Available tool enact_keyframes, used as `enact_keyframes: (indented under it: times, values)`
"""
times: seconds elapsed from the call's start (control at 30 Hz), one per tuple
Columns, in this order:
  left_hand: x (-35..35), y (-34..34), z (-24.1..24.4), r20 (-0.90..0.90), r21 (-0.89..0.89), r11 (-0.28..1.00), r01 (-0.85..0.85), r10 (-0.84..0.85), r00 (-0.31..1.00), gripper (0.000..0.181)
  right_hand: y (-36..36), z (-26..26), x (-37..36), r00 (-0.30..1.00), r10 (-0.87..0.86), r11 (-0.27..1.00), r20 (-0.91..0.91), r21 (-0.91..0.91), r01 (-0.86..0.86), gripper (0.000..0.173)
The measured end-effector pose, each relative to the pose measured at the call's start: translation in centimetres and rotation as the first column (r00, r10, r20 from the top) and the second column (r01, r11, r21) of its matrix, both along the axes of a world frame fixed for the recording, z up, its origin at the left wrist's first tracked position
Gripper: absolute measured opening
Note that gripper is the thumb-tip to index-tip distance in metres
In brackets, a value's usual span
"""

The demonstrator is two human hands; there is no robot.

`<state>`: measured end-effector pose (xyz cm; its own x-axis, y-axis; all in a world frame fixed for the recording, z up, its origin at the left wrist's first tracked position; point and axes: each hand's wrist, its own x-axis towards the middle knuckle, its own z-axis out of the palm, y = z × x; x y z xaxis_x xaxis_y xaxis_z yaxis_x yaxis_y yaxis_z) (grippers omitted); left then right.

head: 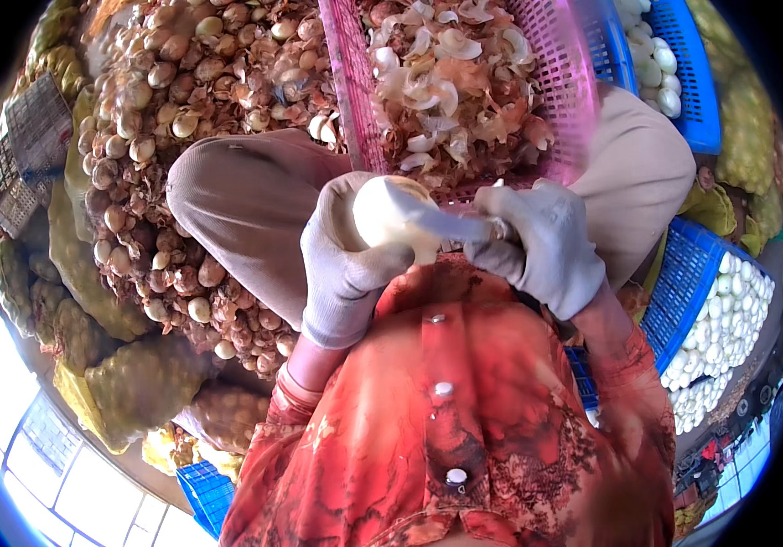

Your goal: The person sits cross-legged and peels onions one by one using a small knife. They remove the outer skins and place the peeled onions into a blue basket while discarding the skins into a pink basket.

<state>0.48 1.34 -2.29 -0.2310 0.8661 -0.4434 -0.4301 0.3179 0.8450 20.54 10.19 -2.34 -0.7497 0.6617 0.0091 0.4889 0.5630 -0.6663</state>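
Observation:
In a pale knit glove, my left hand grips a largely peeled white onion, its thumb along the lower side. My right hand, gloved as well, is closed around the handle of a knife. The knife's blade, blurred, lies across the onion's right side. A piece of papery skin hangs under the blade. Just beyond both hands, between my knees, stands a pink plastic basket holding onion skins.
Unpeeled onions are heaped at the left, against my knee. Blue crates with peeled white onions stand at the right. Full mesh sacks lie at the lower left and others at the upper right. Grey crates are at the far left.

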Motion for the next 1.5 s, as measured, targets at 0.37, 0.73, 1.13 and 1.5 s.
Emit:
enact_keyframes:
  times: [0.37,0.73,1.13,1.5]
  values:
    - [0.2,0.1,0.3,0.211,0.083,0.996,-0.016,-0.002,0.978,0.078,-0.1,-3.3,0.6,0.897,-0.4,0.658,-0.186,-0.74,0.14,0.03]
    - [-1.5,-2.0,-3.5,0.363,0.082,0.958,0.277,-0.287,0.887,0.08,-0.7,-3.1,-1.3,0.941,-0.255,0.658,-0.221,-0.753,0.001,0.025]
    - [0.2,-1.3,-3.0,0.036,-0.136,0.957,0.258,-0.255,0.966,0.072,-1.1,-2.9,-2.5,0.876,-0.398,0.6,-0.274,-0.8,0.022,0.016]
    - [1.4,-0.7,-0.7,-0.481,-0.05,0.944,0.326,-0.309,0.821,0.063,-1.7,-0.1,-1.7,0.991,-0.121,0.966,-0.052,-0.236,0.106,0.03]
